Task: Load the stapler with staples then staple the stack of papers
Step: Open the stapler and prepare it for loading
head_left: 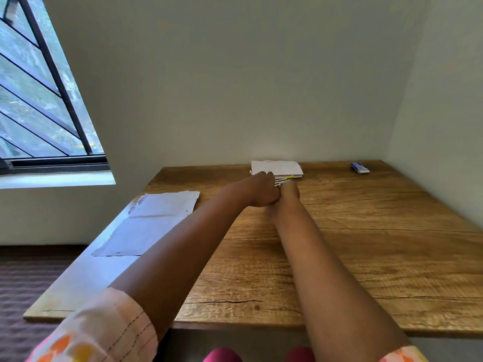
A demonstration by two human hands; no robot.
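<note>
Floral cloth sleeve (104,333); grainy wooden table (366,244).

Wooden table (366,244), pale walls (235,74), barred window (39,100).

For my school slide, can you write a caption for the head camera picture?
Both hands, left hand and right hand, reach the white paper stack at the wooden table's far edge.
</note>
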